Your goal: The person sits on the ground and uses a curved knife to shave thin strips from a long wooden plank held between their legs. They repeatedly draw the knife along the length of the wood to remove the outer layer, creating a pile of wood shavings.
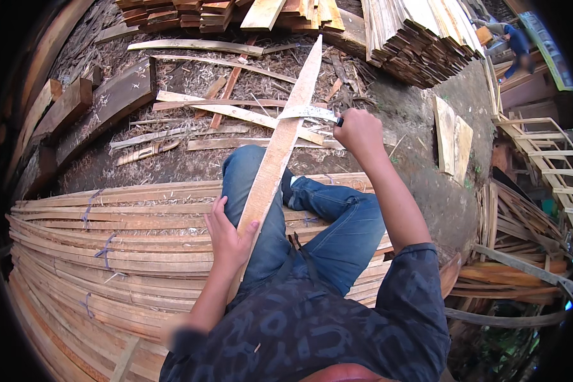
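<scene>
A long wooden board [268, 176] with a pointed far end slants across my left thigh, its near end running back beside my waist. My left hand [226, 234] grips its lower part, with the thumb on the upper face and the fingers at the left edge. In my right hand [360, 135] is a knife [311, 112] with a long pale blade and a dark handle. My fist is closed round the handle, to the right of the board. The blade lies across the board's upper half, its tip reaching the left edge.
Tied bundles of wooden strips [140, 245] lie under and left of my legs. Shavings and loose slats [235, 114] litter the ground ahead. Thick beams [108, 111] stand at left; stacked planks [420, 44] rise at the far right. Another person [517, 48] is in the distance.
</scene>
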The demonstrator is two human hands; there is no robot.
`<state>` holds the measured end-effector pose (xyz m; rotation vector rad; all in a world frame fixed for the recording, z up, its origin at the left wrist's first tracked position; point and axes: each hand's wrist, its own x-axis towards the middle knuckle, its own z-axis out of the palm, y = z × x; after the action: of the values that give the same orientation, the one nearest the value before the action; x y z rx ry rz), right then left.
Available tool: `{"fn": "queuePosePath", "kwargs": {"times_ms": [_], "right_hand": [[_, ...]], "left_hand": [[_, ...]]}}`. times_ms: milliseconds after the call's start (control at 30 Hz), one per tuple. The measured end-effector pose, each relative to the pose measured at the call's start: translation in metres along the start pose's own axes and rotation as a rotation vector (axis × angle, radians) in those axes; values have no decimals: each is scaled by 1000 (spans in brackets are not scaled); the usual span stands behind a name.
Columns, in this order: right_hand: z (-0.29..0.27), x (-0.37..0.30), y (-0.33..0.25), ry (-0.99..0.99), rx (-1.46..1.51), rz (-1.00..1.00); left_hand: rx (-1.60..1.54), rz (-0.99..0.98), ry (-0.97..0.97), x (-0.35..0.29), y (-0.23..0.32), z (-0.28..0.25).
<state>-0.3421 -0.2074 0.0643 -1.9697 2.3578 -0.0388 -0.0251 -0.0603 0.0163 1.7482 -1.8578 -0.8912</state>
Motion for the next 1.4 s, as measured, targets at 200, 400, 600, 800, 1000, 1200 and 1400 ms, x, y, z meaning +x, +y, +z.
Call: {"fn": "queuePosePath", "kwargs": {"times_ms": [200,400,600,800,1000,1200,1400], "right_hand": [[4,43,-1,-17,-127,-5],[7,105,19,-24,55,331],[21,118,130,-7,14,613],[152,-43,118,-120,443,549],[238,-183,-17,-500,1594,1263],[205,-104,-9,-376,1787,902],[180,-91,24,-446,1717,849]], "left_hand": [[41,7,-10,2,-5,-6],[-5,-23,-33,9,-3,-11],[-21,-20,-34,9,-11,-12],[-21,-27,-42,13,-5,-12],[-59,-44,-44,8,-11,-10],[-42,-33,-2,8,-3,-11],[248,190,111,2,32,-24]]}}
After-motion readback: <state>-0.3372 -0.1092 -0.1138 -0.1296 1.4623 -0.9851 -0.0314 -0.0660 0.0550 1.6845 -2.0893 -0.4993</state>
